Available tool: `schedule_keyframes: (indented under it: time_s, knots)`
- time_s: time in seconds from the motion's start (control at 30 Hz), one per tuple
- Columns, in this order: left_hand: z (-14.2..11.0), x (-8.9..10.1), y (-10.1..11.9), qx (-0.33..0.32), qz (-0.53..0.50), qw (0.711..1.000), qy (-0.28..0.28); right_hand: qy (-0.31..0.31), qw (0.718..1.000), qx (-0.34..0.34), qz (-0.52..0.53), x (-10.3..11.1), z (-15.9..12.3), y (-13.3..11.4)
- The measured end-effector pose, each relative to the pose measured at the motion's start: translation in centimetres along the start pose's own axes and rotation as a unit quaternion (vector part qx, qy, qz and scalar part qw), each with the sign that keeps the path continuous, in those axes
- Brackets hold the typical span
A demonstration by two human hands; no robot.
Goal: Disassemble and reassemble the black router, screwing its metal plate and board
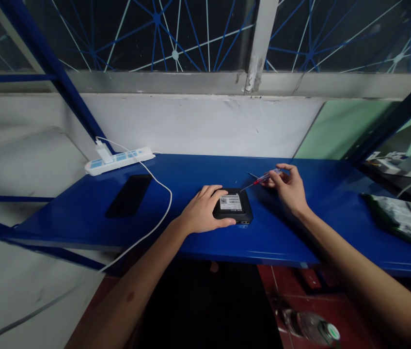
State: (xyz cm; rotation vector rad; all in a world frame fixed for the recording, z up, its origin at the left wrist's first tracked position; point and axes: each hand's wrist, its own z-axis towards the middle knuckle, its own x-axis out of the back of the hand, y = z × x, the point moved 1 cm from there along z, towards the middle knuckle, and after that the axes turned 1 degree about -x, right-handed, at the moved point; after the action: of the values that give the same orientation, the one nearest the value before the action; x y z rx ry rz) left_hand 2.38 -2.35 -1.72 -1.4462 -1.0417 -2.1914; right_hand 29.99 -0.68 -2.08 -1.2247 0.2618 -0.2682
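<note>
A small black box [235,213] with a white label on its upturned face lies on the blue shelf [198,169]. My left hand [203,209] grips the box's left side, thumb along its near edge and fingers curled over the top. My right hand [289,186] pinches a thin screwdriver [260,181] with a red and clear handle. The screwdriver's tip touches the box's far right corner.
A white power strip [118,160] with a plugged charger sits at the shelf's back left, its white cable [162,194] trailing off the front edge. A dark phone [130,195] lies flat near it. Printed bags [405,218] lie at right. A plastic bottle [310,327] is on the floor.
</note>
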Motion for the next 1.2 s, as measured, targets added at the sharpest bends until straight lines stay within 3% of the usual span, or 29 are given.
schedule_keyframes:
  time_s: [0.53,0.87,1.07,1.2]
  knots:
    - [0.0,-0.1,0.0,-0.005,-0.004,1.000,0.007,0.037,0.999,0.022,-0.007,0.1,0.4,0.8]
    - [-0.1,-0.1,-0.2,0.028,0.027,0.999,0.032,0.005,0.998,0.008,-0.058,-0.3,0.6,2.0]
    - [0.0,-0.2,-0.1,0.023,0.034,0.998,0.046,0.032,0.999,0.034,-0.006,-0.6,0.3,0.7]
    - [0.1,-0.3,-0.2,0.021,0.035,0.998,0.051,0.007,0.999,0.020,0.039,-1.4,-0.5,-0.7]
